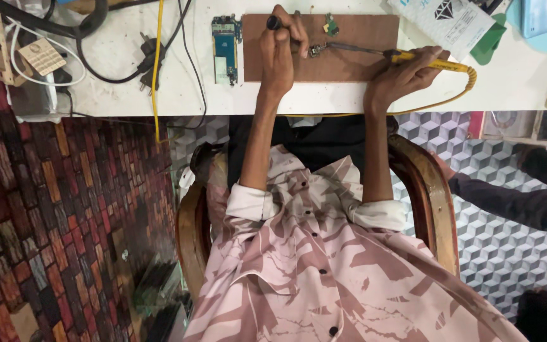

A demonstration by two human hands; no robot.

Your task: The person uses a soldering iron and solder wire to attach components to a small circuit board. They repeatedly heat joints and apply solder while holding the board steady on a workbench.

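Observation:
My left hand rests on a brown board and is shut on a thin tool with a black end. My right hand grips the yellow handle of a soldering iron. The iron's tip meets a small metal part lying on the board just right of my left hand's fingers. A tiny green circuit piece lies on the board's far side. A blue and green phone circuit board lies on the white table, left of the brown board.
Black plugs, black cables and a yellow cord cross the table at left. A white packet and a blue object lie at far right. I sit in a wooden chair. Another person's dark sleeve reaches in from the right.

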